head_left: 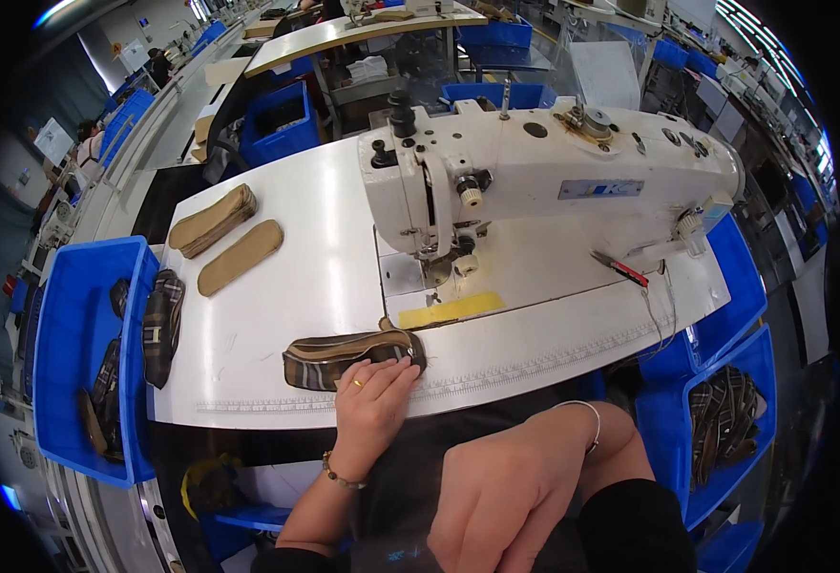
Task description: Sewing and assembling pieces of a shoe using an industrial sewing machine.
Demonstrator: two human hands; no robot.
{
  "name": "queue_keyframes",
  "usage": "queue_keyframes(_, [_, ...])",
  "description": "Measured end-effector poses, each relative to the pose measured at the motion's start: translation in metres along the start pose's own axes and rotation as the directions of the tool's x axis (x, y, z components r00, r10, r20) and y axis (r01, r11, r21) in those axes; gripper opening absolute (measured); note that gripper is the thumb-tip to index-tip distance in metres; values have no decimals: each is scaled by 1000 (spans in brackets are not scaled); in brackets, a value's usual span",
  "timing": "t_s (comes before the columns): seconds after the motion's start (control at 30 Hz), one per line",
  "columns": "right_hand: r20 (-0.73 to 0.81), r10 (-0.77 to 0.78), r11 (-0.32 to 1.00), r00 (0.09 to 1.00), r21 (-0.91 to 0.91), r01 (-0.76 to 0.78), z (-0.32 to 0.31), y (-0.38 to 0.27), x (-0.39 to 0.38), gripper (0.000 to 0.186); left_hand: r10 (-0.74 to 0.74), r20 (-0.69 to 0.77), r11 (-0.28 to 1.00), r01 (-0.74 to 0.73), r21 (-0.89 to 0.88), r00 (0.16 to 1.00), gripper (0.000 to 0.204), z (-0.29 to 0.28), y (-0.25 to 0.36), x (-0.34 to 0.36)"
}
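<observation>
My left hand [372,406] rests on a plaid fabric piece [329,368] with tan lining, its fingers curled together over the near right end. The piece lies at the table's front, left of a yellow strip [449,308] beside the white sewing machine [535,191]. My right hand [506,487] is close to the camera, off the table's near edge, fingers curled downward; whatever they may hold is hidden. Tan sole-shaped pieces [241,256] lie at the back left, and another plaid piece [162,328] lies on the left edge. Red-handled snips [619,268] lie below the machine arm.
A blue bin [57,344] with plaid pieces stands against the table's left side. Another bin [758,449] holding plaid pieces is at the lower right. Blue bins [269,132], other workbenches [363,29] and people at work [86,143] are in the background.
</observation>
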State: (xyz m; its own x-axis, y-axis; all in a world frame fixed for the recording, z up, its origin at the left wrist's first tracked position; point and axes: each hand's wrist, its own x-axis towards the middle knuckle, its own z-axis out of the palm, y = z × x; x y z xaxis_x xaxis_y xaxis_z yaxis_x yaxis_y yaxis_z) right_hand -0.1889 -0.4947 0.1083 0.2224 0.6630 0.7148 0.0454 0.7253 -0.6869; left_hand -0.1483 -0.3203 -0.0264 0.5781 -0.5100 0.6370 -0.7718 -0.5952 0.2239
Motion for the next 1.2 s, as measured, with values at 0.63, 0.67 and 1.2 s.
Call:
queue_keyframes(0.63, [-894,46,227,445,-424,-876,-21,9,-53,37,114,-100,993,-118,-31,988,15,-3,14,-11])
queue_keyframes(0.67, [-921,-7,210,388,-381,-900,-22,13,-64,37,146,-95,986,-152,-64,985,18,-4,24,-14])
queue_keyframes(1.2, [-780,-466,631,-417,36,-775,228,-206,-269,65,178,-79,984,-175,38,981,15,-39,-7,2])
